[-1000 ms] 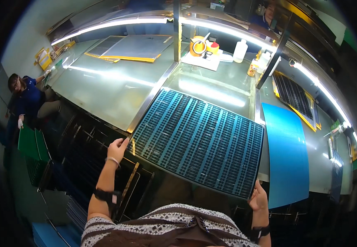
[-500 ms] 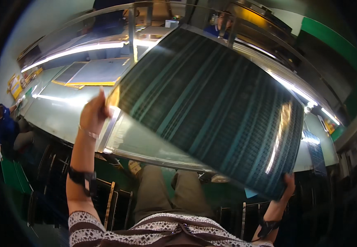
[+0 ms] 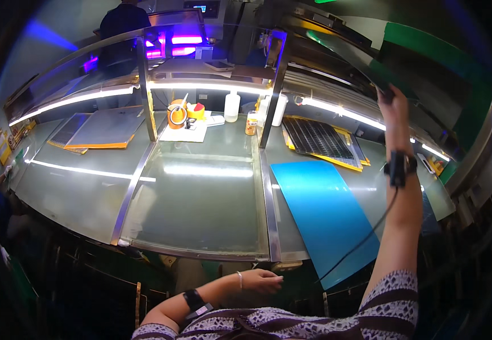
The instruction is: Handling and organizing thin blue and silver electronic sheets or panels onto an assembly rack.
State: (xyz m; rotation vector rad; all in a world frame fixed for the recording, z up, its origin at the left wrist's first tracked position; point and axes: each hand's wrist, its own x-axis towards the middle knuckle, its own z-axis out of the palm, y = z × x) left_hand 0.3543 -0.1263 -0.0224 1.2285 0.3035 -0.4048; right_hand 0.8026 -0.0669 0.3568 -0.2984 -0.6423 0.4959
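A worker's right hand (image 3: pixel 393 107) grips the near end of a dark panel (image 3: pixel 352 55), held high at right, above and apart from the table (image 3: pixel 200 218). The left hand (image 3: pixel 261 280), fingers loose and holding nothing, rests before the waist. The panel appears fully lifted off the table but not yet released; its face, dim and nearly edge-on, is hard to judge. A blue sheet (image 3: pixel 319 204) lies on the table, near patterned dark sheets (image 3: pixel 313 136).
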